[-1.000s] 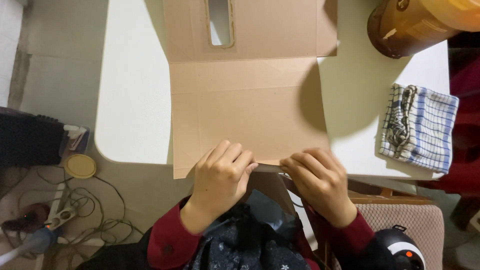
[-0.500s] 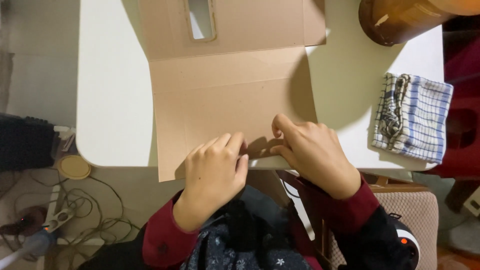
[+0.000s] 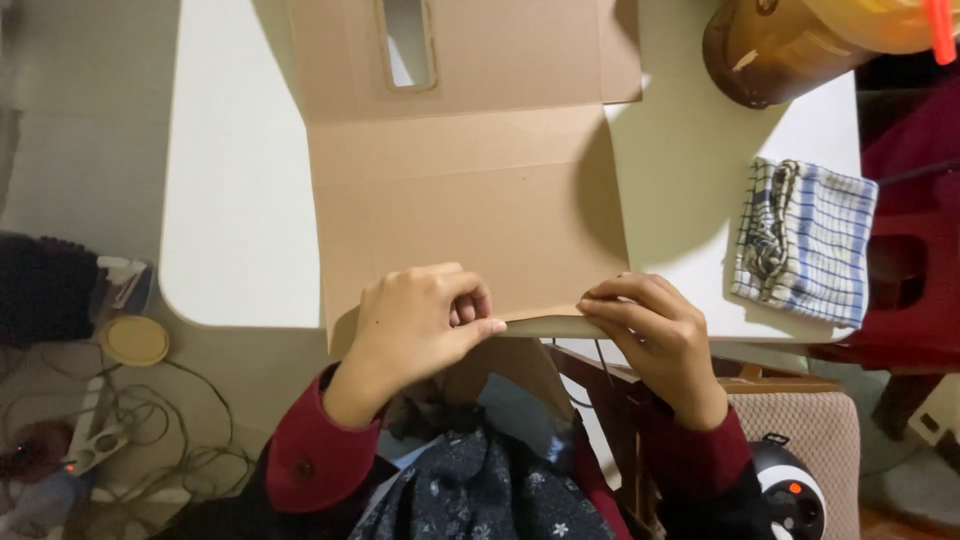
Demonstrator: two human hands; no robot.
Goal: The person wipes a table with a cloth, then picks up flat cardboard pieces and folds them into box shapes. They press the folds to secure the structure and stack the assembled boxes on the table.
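1. Cardboard (image 3: 470,200) lies flat and unfolded on the white tabletop (image 3: 235,200), its near edge overhanging toward the person; a slot is cut in the far panel.
2. Left hand (image 3: 420,325) pinches the near flap at its edge, fingers curled, thumb pressed to forefinger. Right hand (image 3: 655,330) pinches the same edge at the right corner.
3. Risk, as I judge it: uneven pulling could crease the flap off its score line or tear the corner.
4. Beside it lie a checked cloth (image 3: 805,240) and a brown jar (image 3: 790,45); a sliding sheet could nudge them.
5. Since half a second ago, the hands have moved apart along the edge.
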